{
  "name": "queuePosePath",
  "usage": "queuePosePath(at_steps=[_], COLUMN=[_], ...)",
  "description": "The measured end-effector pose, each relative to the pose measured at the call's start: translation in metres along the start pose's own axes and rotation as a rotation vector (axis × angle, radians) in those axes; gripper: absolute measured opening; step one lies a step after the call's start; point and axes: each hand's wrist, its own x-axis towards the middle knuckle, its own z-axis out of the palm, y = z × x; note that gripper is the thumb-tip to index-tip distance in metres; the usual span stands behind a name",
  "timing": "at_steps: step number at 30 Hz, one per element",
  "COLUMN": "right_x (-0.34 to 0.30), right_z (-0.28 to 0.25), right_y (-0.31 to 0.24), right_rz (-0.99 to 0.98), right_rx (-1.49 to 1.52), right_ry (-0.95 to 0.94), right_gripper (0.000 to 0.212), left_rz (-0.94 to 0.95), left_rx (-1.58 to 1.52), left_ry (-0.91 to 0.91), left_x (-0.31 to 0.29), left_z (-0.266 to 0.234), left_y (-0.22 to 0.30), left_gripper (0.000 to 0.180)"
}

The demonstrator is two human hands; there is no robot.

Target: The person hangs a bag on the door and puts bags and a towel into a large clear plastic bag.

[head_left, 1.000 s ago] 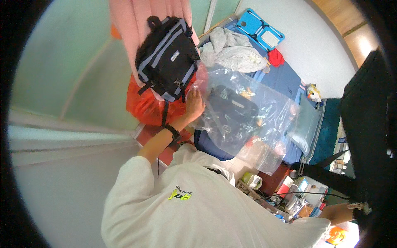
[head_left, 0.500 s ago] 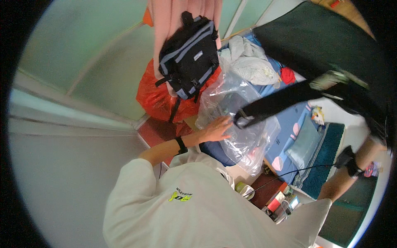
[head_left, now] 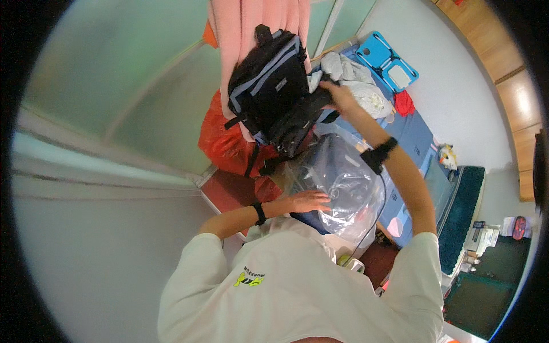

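Frosted panels fill the upper left; at upper centre, the right hand grips a black bag, its outline lost against a backpack; the left hand, unclenched, overlaps clear plastic, contact unclear.

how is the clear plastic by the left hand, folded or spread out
Spread out, though crumpled: the clear plastic lies loosely beyond the left hand, with shiny, irregular creases and no neat folds visible.

A soft black bag is held tilted — near a clear, crumpled plastic bag.
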Motion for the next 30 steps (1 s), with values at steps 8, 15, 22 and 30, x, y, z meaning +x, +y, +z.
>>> queuePosePath(at_steps=[8,15,22,30], right_x=[0.043,0.012,-0.150,-0.330], right_z=[0.071,0.030,-0.158,-0.279], right_y=[0.085,0.076,0.081,0.408], right_rz=[0.078,-0.094,-0.281,0.327], right_rx=[-0.006,-0.230,-0.848,-0.290], right_ry=[-0.053,-0.307,-0.196,0.142], right_gripper=[0.066,0.059,0.041,0.072], left_rz=[0.138,-0.116,-0.345,-0.366], left_rx=[-0.130,-0.394,-0.471,-0.274], left_ry=[0.121,0.303,0.378,0.223], left_x=[-0.003,-0.011,-0.023,-0.044], left_z=[-0.037,-0.097,-0.128,-0.124], left_y=[0.027,0.030,0.039,0.045], left_gripper=[0.045,0.044,0.043,0.050])
